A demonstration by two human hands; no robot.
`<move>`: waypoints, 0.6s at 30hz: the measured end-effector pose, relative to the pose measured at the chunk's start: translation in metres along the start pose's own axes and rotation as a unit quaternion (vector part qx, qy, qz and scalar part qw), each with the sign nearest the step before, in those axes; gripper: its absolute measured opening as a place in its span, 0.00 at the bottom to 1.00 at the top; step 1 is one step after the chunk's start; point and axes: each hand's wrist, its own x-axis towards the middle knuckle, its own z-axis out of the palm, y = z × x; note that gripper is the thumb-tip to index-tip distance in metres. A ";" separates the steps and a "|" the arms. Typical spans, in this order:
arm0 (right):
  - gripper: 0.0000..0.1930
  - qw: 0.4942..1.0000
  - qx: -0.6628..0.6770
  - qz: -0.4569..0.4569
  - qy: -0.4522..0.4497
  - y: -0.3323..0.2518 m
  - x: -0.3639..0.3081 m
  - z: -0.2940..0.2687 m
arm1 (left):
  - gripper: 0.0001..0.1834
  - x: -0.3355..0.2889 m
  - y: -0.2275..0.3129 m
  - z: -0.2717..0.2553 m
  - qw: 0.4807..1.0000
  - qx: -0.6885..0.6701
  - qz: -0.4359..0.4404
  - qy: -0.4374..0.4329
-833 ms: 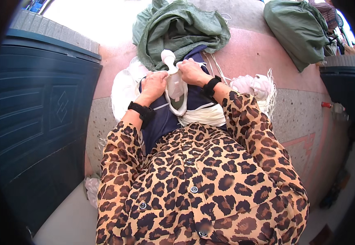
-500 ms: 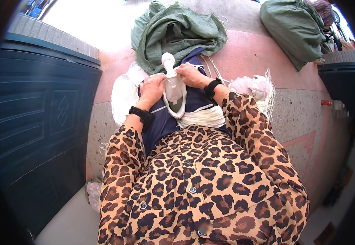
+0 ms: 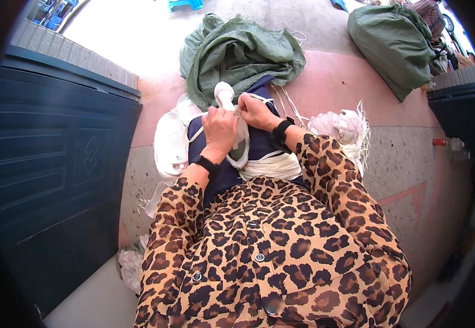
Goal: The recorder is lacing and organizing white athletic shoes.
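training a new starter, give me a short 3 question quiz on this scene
1. True or false: both hands grip the white piece over the lap.
2. What lies just beyond the hands? A) crumpled green sack B) red bucket C) cardboard box
3. Fill in: each wrist wears a ____ band.

Key:
1. True: left hand and right hand hold the white piece.
2. A, the green sack.
3. Black, as on the right wrist band.

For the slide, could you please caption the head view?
Both hands, left hand and right hand, grip a white cloth piece over the lap.
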 end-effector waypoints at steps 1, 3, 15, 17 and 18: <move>0.07 1.000 0.002 0.019 -0.008 0.000 -0.001 0.000 | 0.07 0.003 0.002 0.005 0.998 0.041 -0.025 -0.045; 0.08 1.000 -0.011 0.014 -0.013 -0.003 0.000 0.002 | 0.06 0.011 -0.001 0.015 0.992 0.103 -0.030 -0.070; 0.16 0.938 -0.247 -0.241 -0.021 -0.047 -0.020 -0.009 | 0.08 -0.040 0.008 -0.113 0.928 -0.195 -0.131 -0.291; 0.13 0.928 -0.168 -0.315 -0.109 -0.060 -0.034 -0.005 | 0.10 -0.038 -0.010 -0.119 0.869 -0.299 -0.253 -0.303; 0.11 0.932 -0.169 -0.283 -0.150 -0.064 -0.039 -0.004 | 0.11 -0.031 -0.022 -0.115 0.824 -0.358 -0.311 -0.310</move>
